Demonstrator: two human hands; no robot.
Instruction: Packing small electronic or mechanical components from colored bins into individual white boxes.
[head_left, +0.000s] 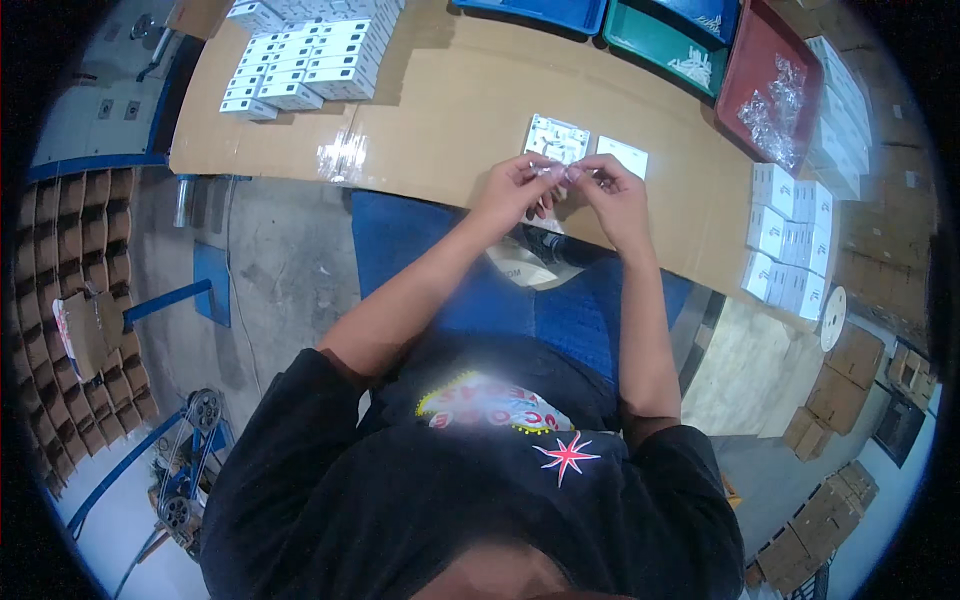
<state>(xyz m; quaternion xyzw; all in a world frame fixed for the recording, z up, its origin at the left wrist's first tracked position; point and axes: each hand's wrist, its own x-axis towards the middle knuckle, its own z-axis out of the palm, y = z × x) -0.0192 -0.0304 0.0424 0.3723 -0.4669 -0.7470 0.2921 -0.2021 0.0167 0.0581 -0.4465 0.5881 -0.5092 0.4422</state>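
Black T-shirt closest, with bare forearms reaching over a brown tabletop.
Near its close edge I see the left hand and right hand meeting, fingertips of both pinching a small shiny piece, too tiny to make out. Just beyond lie a white square unit with raised parts and, to its right, a plain white square. White boxes stand stacked at far right; past them, a red tray holds clear bags, a green tray small white pieces.
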